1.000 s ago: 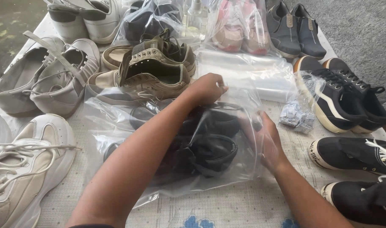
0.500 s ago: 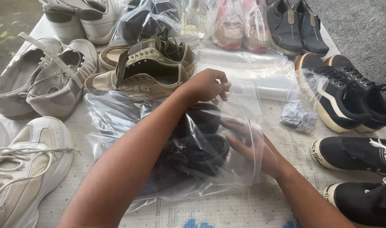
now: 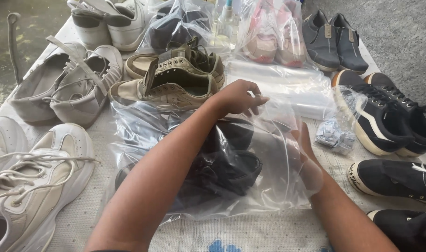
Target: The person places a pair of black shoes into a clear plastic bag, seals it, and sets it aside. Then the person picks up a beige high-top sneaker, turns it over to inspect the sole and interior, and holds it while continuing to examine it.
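Observation:
A clear plastic bag (image 3: 143, 126) lies in front of me with a pair of black shoes (image 3: 227, 163) inside it. My left hand (image 3: 238, 98) pinches the bag's upper edge at the far side, holding the mouth up. My right hand (image 3: 302, 140) reaches into the bag's open right side, seen through the plastic next to the black shoes; its fingers are partly blurred by the film.
Around the bag lie many shoes: olive sneakers (image 3: 175, 79), grey sandals (image 3: 63, 88), white trainers (image 3: 35, 182), black sneakers (image 3: 385, 116) at right, grey slip-ons (image 3: 332, 39), bagged pink shoes (image 3: 273, 37). A stack of clear bags (image 3: 292, 86) and small silver packets (image 3: 334, 135) lie nearby.
My left hand has lifted the bag's edge slightly higher. My right hand has moved from the bag's outer side into its mouth, and the black shoes have shifted deeper inside.

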